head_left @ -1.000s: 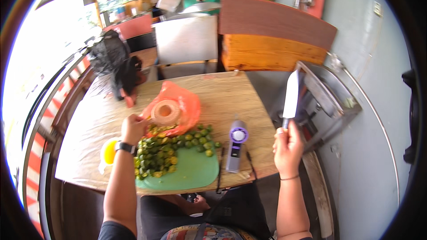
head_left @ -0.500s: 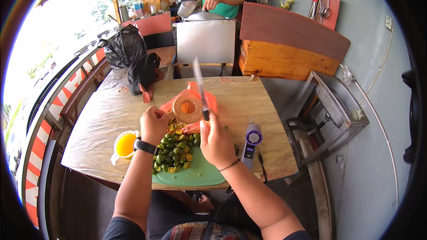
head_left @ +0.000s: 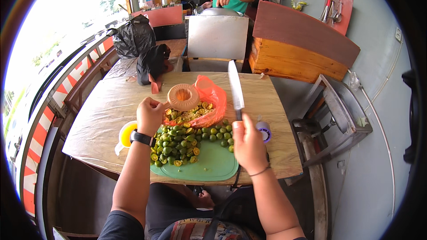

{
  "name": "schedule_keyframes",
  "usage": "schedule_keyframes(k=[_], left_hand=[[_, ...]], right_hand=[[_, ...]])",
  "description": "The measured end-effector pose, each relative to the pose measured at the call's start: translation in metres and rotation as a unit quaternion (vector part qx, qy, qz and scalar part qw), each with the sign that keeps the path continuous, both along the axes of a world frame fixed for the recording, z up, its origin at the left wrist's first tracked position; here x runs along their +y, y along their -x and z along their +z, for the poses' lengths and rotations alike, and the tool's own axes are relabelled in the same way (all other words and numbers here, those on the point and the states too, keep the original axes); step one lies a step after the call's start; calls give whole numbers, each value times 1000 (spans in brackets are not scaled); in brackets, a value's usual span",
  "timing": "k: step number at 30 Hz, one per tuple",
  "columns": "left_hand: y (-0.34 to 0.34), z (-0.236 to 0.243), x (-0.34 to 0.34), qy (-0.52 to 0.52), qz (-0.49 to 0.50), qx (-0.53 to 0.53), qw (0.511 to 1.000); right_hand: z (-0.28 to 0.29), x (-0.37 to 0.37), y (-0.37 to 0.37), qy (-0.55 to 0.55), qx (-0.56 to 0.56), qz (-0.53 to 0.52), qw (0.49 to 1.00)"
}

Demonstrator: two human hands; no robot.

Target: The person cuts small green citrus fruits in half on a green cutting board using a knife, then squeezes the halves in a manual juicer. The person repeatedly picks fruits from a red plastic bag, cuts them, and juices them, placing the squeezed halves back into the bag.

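My left hand [head_left: 150,114] is closed on the handle of a round peach-coloured plastic strainer [head_left: 183,97], tilted above the near-left edge of an orange plastic bag [head_left: 216,105]. Halved squeezed citrus and pulp [head_left: 195,113] lie in the bag. Raised in my right hand [head_left: 250,146] is a knife [head_left: 236,86], black-handled, its blade pointing up and away. Between my forearms, a pile of small green citrus fruits [head_left: 175,144], some cut to show orange flesh, sits on a green cutting board [head_left: 213,169]. Whole ones [head_left: 224,134] lie by the bag's near side.
Left of my wrist stands a cup of orange juice [head_left: 127,134]. A purple handheld fan [head_left: 263,131] is partly hidden behind my right hand. Black bags [head_left: 132,38] rest at the table's far left. Beyond a metal-backed chair [head_left: 218,40], a person in green touches a pot lid.
My right hand has moved right with the knife, away from the strainer. The strainer has tipped and shifted slightly left, uncovering the bag's contents. The view has turned somewhat left.
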State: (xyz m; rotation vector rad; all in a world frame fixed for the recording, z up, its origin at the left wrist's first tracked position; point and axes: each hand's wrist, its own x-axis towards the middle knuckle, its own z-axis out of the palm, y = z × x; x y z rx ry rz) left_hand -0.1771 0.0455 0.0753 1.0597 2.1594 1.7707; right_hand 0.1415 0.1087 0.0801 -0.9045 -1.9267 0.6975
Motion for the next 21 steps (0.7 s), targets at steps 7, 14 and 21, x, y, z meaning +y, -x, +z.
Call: schedule_keyframes(k=[7, 14, 21], left_hand=[[28, 12, -62, -76, -46, -229, 969], [58, -10, -149, -93, 144, 121, 978], [51, -59, -187, -185, 153, 281, 929]], right_hand=[[6, 31, -104, 67, 244, -27, 967], [-68, 60, -175, 159, 176, -190, 953], [-97, 64, -180, 137, 177, -191, 956]])
